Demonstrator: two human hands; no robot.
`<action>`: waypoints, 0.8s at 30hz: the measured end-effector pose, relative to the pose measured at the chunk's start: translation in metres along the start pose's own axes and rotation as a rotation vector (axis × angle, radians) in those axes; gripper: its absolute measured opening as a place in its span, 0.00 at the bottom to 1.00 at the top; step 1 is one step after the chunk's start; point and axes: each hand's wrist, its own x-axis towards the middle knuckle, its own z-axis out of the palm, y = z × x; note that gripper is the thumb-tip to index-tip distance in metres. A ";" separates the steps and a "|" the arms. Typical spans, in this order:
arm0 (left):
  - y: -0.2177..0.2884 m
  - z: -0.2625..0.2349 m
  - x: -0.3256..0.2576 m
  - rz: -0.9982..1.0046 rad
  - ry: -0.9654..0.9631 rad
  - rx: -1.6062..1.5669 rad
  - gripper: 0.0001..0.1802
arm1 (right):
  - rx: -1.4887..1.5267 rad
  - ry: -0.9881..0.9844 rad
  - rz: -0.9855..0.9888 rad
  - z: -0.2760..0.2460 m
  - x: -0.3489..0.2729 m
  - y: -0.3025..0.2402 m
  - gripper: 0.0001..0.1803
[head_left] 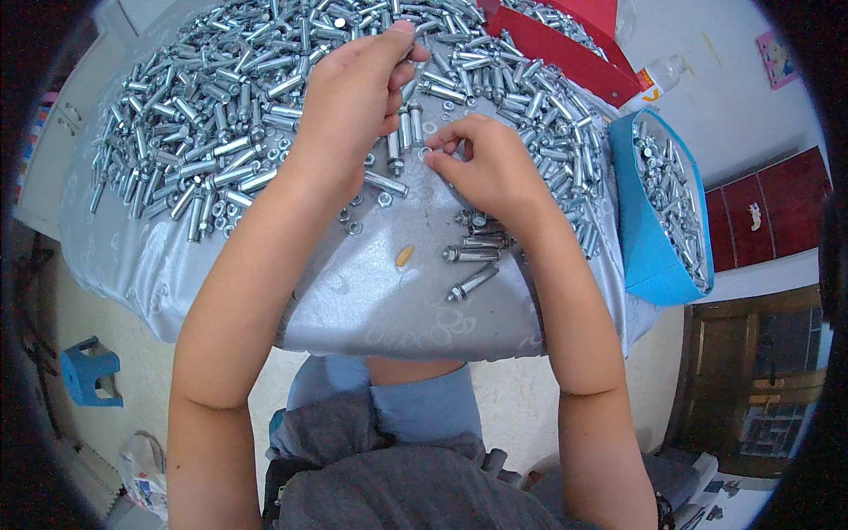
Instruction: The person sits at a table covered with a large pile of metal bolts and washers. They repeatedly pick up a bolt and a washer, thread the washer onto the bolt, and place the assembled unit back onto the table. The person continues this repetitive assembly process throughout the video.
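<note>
Where the grey cloth (pixel 353 300) hangs over the near edge of the worktop, a few finished bolts (pixel 473 281) lie on their own, one angled toward the person's lap, two more just above it, and a small yellowish scrap (pixel 405 256) beside them. Just beyond, the right hand (pixel 490 168) rests on the cloth with its fingers (pixel 442 146) curled together, the tips pinched down on something small among the loose washers (pixel 433 128); what it is I cannot tell, it is too small. A little further, the left hand (pixel 349 97) is raised above the cloth, fingers closed around a bolt (pixel 408 55), of which only a short part shows near the fingertips. Below that hand several bolts stand or lie close together, with nuts (pixel 353 227) scattered nearby. Beyond both hands the big heap of silvery bolts (pixel 203 132) spreads across the far half of the worktop, thickest to the left and along the back. To the right, at the worktop's edge, a blue bin (pixel 649 256) is tilted and partly filled with the same bolts. Further back a red tray (pixel 565 49) lies against the heap, and a plastic bottle (pixel 658 79) lies just past it. Down on the floor to the left stands a blue stool (pixel 88 371).
</note>
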 end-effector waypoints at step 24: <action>-0.007 0.006 -0.004 -0.117 -0.167 0.354 0.15 | 0.975 0.030 0.092 -0.040 -0.007 -0.004 0.08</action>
